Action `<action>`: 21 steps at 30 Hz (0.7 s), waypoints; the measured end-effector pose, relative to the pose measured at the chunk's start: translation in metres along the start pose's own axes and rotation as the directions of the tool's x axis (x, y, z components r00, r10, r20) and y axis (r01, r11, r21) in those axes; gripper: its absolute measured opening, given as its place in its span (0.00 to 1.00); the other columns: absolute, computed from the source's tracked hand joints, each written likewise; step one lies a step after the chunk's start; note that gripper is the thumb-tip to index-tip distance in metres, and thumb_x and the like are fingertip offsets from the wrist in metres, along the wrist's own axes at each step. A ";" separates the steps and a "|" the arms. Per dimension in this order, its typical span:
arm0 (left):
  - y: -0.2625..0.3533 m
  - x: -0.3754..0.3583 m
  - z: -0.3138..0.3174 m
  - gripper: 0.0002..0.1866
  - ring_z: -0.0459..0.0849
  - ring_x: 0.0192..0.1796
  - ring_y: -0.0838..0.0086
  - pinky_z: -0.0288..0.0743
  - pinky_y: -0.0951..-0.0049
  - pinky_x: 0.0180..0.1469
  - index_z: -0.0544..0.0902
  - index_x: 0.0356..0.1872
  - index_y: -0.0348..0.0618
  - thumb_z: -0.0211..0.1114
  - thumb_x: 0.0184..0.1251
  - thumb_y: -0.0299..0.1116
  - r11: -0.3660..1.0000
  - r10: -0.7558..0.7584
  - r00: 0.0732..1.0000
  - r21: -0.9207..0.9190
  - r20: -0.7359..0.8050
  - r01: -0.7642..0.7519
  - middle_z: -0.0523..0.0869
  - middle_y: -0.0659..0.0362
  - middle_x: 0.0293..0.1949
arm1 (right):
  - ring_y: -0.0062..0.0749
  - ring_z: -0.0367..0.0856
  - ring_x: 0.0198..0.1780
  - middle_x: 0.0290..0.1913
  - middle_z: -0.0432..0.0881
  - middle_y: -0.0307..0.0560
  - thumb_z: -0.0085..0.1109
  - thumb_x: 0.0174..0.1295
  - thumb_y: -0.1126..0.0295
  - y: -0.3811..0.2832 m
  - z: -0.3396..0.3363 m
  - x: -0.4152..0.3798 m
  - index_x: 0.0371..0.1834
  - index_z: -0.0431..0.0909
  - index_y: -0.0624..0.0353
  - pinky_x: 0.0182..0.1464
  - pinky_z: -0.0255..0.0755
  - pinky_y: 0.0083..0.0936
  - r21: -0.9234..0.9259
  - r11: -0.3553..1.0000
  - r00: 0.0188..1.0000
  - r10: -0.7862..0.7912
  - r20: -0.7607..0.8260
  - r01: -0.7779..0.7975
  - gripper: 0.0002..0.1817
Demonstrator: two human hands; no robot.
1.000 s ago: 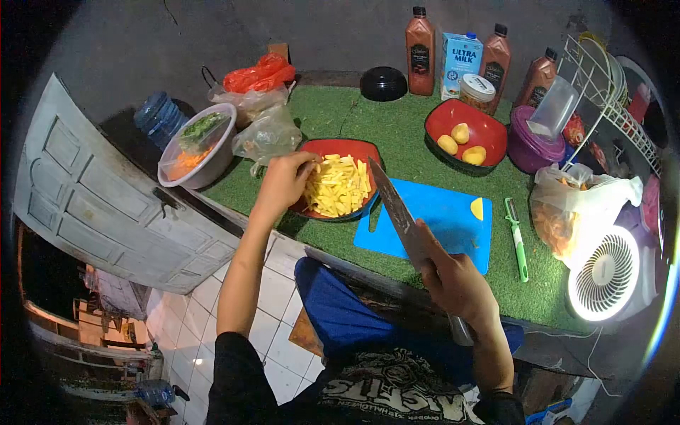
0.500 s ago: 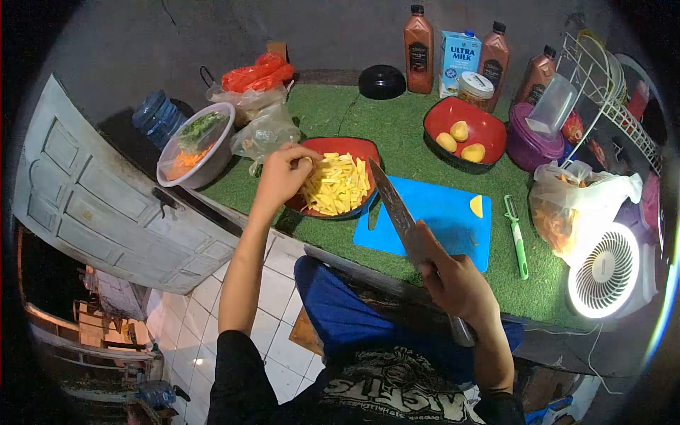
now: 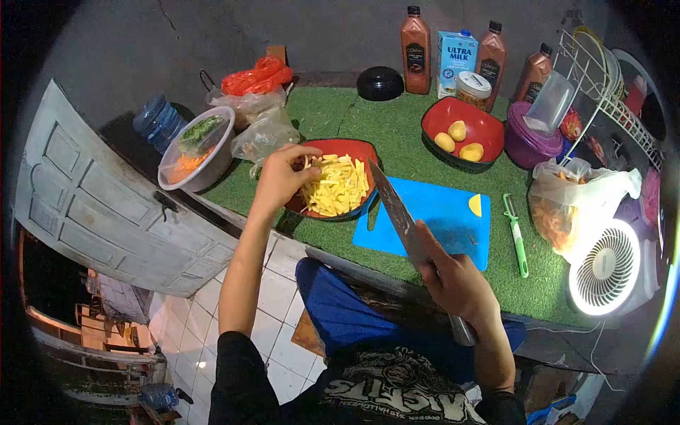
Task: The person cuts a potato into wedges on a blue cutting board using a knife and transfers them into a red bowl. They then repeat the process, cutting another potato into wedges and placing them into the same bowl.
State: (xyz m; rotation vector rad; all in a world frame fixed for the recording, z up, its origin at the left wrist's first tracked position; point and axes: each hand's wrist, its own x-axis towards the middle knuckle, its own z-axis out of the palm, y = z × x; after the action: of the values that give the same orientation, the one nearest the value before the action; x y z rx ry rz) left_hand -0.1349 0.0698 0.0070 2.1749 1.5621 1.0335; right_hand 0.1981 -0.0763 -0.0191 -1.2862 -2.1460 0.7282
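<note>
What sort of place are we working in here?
Probably a home kitchen, judging by the blue cutting board, the red-and-black bowl of what look like potato sticks and the white wire dish rack off to the right.

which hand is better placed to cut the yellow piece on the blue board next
Probably the right: the right hand grips the knife, its blade over the blue board where the yellow piece lies. The left hand is over at the bowl of yellow sticks.
</note>
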 end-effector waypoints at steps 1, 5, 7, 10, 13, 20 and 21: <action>0.000 0.000 0.000 0.19 0.85 0.40 0.70 0.78 0.71 0.46 0.89 0.53 0.42 0.75 0.58 0.26 0.999 -0.018 1.000 -0.029 0.015 0.018 0.88 0.55 0.42 | 0.68 0.82 0.23 0.19 0.79 0.67 0.52 0.71 0.70 0.001 0.001 0.000 0.83 0.50 0.53 0.30 0.74 0.60 0.000 1.000 1.000 -0.009 -0.004 0.009 0.37; -0.005 0.003 0.003 0.20 0.87 0.41 0.71 0.79 0.71 0.47 0.88 0.56 0.43 0.73 0.62 0.26 0.993 0.019 1.000 -0.117 0.015 -0.017 0.90 0.54 0.43 | 0.69 0.82 0.24 0.21 0.80 0.67 0.54 0.70 0.72 0.000 -0.002 0.006 0.83 0.48 0.53 0.30 0.73 0.60 -0.022 0.999 0.999 -0.032 0.001 0.032 0.40; -0.004 0.003 0.003 0.17 0.89 0.42 0.71 0.81 0.70 0.48 0.88 0.56 0.43 0.70 0.66 0.28 0.996 -0.068 0.998 -0.051 0.005 0.068 0.92 0.53 0.42 | 0.69 0.83 0.28 0.26 0.82 0.67 0.55 0.68 0.74 -0.004 -0.005 0.012 0.84 0.45 0.52 0.33 0.74 0.59 -0.007 0.995 0.994 -0.100 -0.033 0.100 0.42; -0.010 0.004 0.001 0.18 0.91 0.42 0.72 0.81 0.69 0.48 0.87 0.56 0.40 0.70 0.68 0.35 0.999 -0.033 0.999 -0.038 -0.017 0.033 0.93 0.49 0.40 | 0.66 0.84 0.38 0.34 0.84 0.63 0.58 0.68 0.75 -0.020 -0.010 0.023 0.82 0.56 0.52 0.43 0.75 0.52 0.005 1.000 1.000 -0.013 -0.018 0.013 0.38; -0.006 0.006 -0.003 0.13 0.91 0.43 0.57 0.82 0.64 0.47 0.89 0.51 0.39 0.68 0.68 0.29 0.986 -0.075 0.995 0.146 -0.058 0.083 0.91 0.45 0.41 | 0.61 0.83 0.35 0.31 0.83 0.60 0.59 0.69 0.74 -0.021 -0.004 0.033 0.81 0.57 0.52 0.42 0.75 0.50 0.003 0.999 0.998 -0.048 -0.032 0.048 0.37; 0.001 -0.002 -0.010 0.10 0.89 0.44 0.50 0.82 0.59 0.48 0.89 0.45 0.37 0.67 0.64 0.23 0.957 0.182 0.920 0.276 -0.346 -0.085 0.90 0.45 0.41 | 0.59 0.86 0.36 0.35 0.83 0.63 0.61 0.69 0.70 -0.029 0.006 0.072 0.79 0.60 0.49 0.38 0.81 0.49 -0.228 0.969 0.995 -0.098 0.002 0.096 0.35; 0.001 -0.005 -0.010 0.10 0.89 0.45 0.49 0.82 0.58 0.48 0.89 0.45 0.37 0.67 0.64 0.22 0.961 0.173 0.937 0.262 -0.304 -0.093 0.90 0.45 0.43 | 0.57 0.86 0.36 0.37 0.83 0.63 0.63 0.68 0.68 -0.027 0.010 0.077 0.77 0.64 0.50 0.38 0.82 0.47 -0.192 0.972 0.989 -0.143 -0.034 0.134 0.33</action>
State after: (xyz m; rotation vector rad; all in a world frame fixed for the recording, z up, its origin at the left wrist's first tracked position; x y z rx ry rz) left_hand -0.1417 0.0627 0.0125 2.3990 1.7841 1.3668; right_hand 0.1436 -0.0198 0.0049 -1.2187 -2.2835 0.4402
